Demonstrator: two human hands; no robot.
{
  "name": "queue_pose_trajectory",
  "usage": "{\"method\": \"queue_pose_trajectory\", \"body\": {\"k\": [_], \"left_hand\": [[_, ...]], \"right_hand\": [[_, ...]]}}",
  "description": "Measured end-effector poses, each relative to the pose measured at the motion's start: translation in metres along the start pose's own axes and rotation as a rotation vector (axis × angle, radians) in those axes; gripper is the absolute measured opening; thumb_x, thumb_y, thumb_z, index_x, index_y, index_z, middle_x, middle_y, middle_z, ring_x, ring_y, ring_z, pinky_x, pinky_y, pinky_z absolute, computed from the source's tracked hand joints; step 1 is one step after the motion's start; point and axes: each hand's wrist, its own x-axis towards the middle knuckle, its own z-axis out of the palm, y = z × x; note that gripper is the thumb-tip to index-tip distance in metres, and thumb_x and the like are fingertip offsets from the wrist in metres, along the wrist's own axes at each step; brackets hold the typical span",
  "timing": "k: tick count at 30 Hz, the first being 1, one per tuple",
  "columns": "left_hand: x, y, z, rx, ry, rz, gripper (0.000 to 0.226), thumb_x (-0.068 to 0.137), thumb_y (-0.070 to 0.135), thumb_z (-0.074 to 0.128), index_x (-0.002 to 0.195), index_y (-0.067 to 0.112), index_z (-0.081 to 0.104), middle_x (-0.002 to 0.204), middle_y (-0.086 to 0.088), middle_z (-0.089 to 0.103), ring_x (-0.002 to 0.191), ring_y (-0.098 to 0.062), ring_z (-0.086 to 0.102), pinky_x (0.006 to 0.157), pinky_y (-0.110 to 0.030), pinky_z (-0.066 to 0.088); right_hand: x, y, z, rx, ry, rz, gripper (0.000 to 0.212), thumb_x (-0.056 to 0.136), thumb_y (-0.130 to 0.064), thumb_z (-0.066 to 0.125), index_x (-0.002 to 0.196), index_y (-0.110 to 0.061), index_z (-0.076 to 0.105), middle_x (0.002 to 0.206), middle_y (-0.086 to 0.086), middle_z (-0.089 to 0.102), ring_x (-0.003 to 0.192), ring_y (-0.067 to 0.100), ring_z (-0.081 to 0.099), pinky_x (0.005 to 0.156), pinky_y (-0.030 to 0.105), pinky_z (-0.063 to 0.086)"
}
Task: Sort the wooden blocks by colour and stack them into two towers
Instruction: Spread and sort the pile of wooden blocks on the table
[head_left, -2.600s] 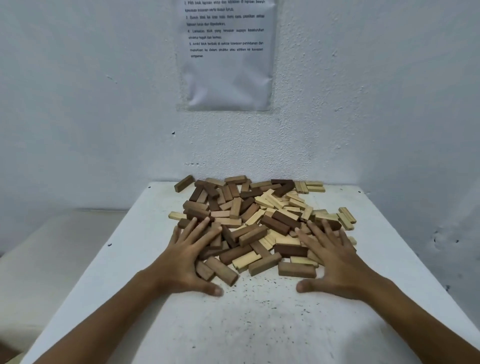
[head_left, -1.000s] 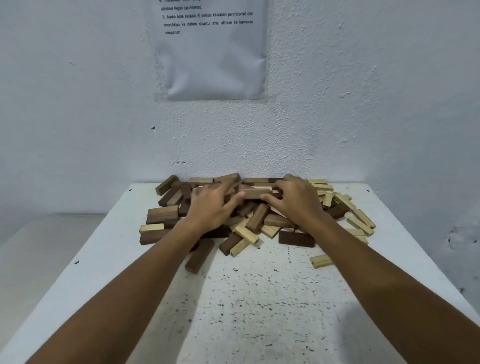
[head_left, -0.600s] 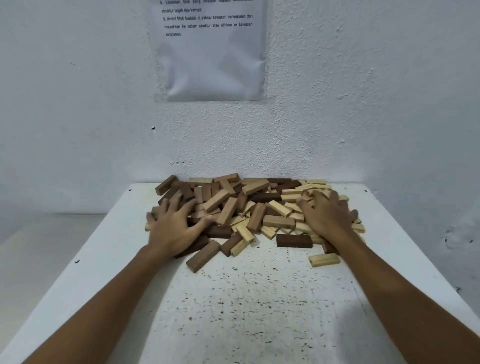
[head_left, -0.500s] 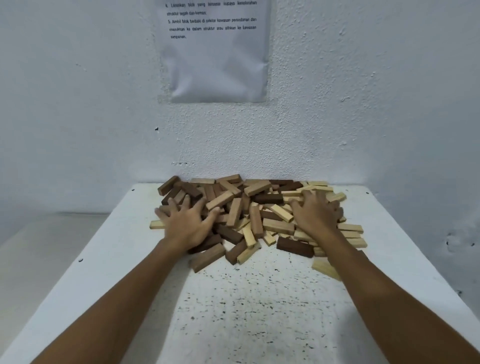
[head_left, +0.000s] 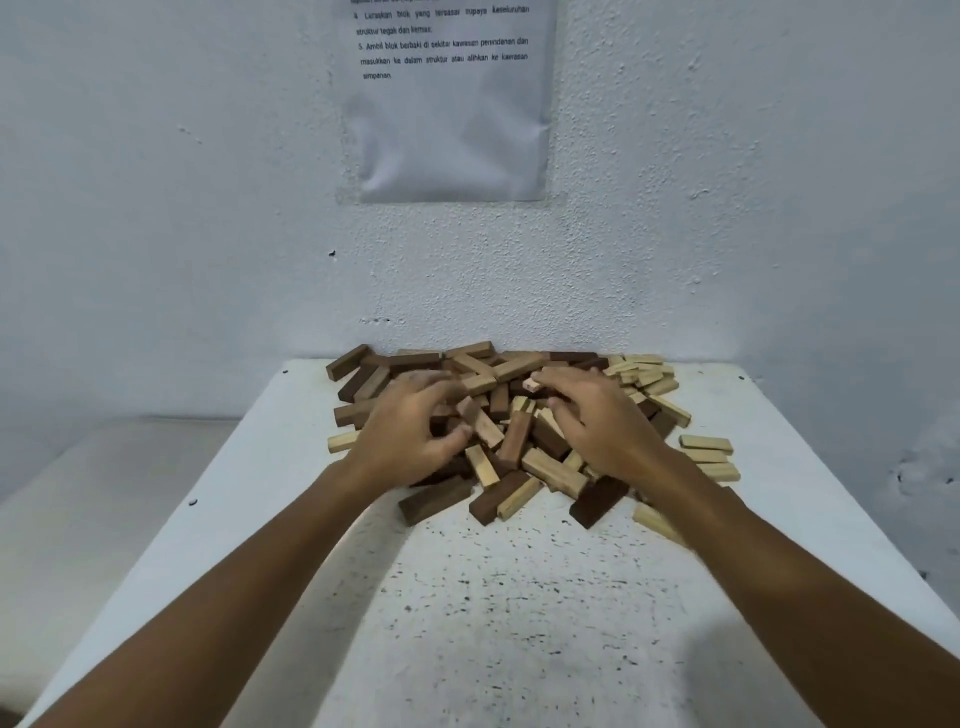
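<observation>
Two hands (head_left: 511, 428) lay curled, grip unclear, on the mixed heap of brown and pale wooden blocks (head_left: 519, 415); I noted pale blocks rightward.

The wooden blocks (head_left: 511, 415) lie in one jumbled, unsorted heap at the table's far end: dark brown, mid-brown and pale pieces mixed, a few pale ones (head_left: 705, 443) strayed right.
</observation>
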Motion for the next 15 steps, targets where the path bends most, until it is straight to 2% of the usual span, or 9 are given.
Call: {"method": "queue_pose_trajectory", "body": {"k": [1, 3, 6, 8, 11, 13, 15], "left_hand": [[-0.006, 0.002, 0.001, -0.016, -0.003, 0.076, 0.064, 0.077, 0.058, 0.049, 0.125, 0.018, 0.063, 0.133, -0.002, 0.057, 0.128, -0.020, 0.045, 0.106, -0.046, 0.038], [-0.016, 0.009, 0.009, 0.005, -0.024, 0.160, 0.062, 0.078, 0.056, 0.053, 0.128, 0.019, 0.062, 0.135, 0.000, 0.057, 0.130, -0.020, 0.044, 0.107, -0.046, 0.038], [-0.018, 0.022, 0.022, 0.048, -0.131, 0.172, 0.073, 0.081, 0.065, 0.042, 0.143, 0.027, 0.047, 0.153, 0.005, 0.038, 0.144, -0.018, 0.024, 0.117, -0.046, 0.019], [-0.011, 0.031, 0.026, 0.091, -0.226, 0.153, 0.076, 0.082, 0.067, 0.036, 0.149, 0.032, 0.033, 0.160, 0.010, 0.020, 0.149, -0.015, 0.009, 0.118, -0.047, 0.008], [0.001, 0.040, 0.026, 0.156, -0.362, 0.107, 0.075, 0.082, 0.059, 0.036, 0.152, 0.035, 0.025, 0.162, 0.013, 0.012, 0.149, -0.014, 0.001, 0.117, -0.051, -0.001], [0.005, 0.041, 0.025, 0.167, -0.398, 0.096, 0.069, 0.087, 0.052, 0.044, 0.151, 0.033, 0.029, 0.160, 0.013, 0.020, 0.149, -0.014, 0.006, 0.116, -0.051, 0.000], [0.007, 0.041, 0.023, 0.156, -0.382, 0.095, 0.062, 0.092, 0.043, 0.056, 0.149, 0.030, 0.036, 0.156, 0.012, 0.030, 0.145, -0.012, 0.013, 0.114, -0.046, 0.005]], "right_hand": [[-0.010, -0.005, -0.004, 0.007, -0.039, -0.011, 0.043, 0.098, -0.017, 0.051, 0.141, -0.019, 0.049, 0.146, 0.001, 0.049, 0.137, 0.014, 0.040, 0.118, 0.041, 0.024], [-0.028, -0.012, -0.005, -0.074, -0.169, -0.007, 0.055, 0.099, -0.032, 0.051, 0.150, -0.026, 0.033, 0.157, -0.002, 0.031, 0.145, 0.014, 0.023, 0.118, 0.031, 0.017], [-0.041, -0.013, 0.003, -0.265, -0.343, 0.056, 0.070, 0.100, -0.049, 0.038, 0.155, -0.031, -0.001, 0.163, -0.002, -0.004, 0.149, 0.020, -0.012, 0.121, 0.044, -0.004], [-0.042, -0.012, 0.009, -0.322, -0.372, 0.120, 0.069, 0.101, -0.053, 0.028, 0.154, -0.029, -0.010, 0.163, -0.001, -0.012, 0.148, 0.024, -0.019, 0.119, 0.052, -0.007], [-0.045, -0.009, 0.014, -0.347, -0.419, 0.139, 0.064, 0.102, -0.053, 0.019, 0.155, -0.028, -0.007, 0.164, -0.003, -0.008, 0.149, 0.023, -0.016, 0.117, 0.059, -0.007], [-0.049, -0.005, 0.017, -0.376, -0.422, 0.114, 0.059, 0.103, -0.051, 0.016, 0.156, -0.028, 0.002, 0.164, -0.005, 0.000, 0.150, 0.022, -0.012, 0.115, 0.060, -0.007], [-0.053, -0.003, 0.017, -0.420, -0.358, 0.080, 0.056, 0.104, -0.048, 0.021, 0.155, -0.027, 0.016, 0.162, -0.004, 0.014, 0.150, 0.020, -0.005, 0.115, 0.060, -0.005]]}}
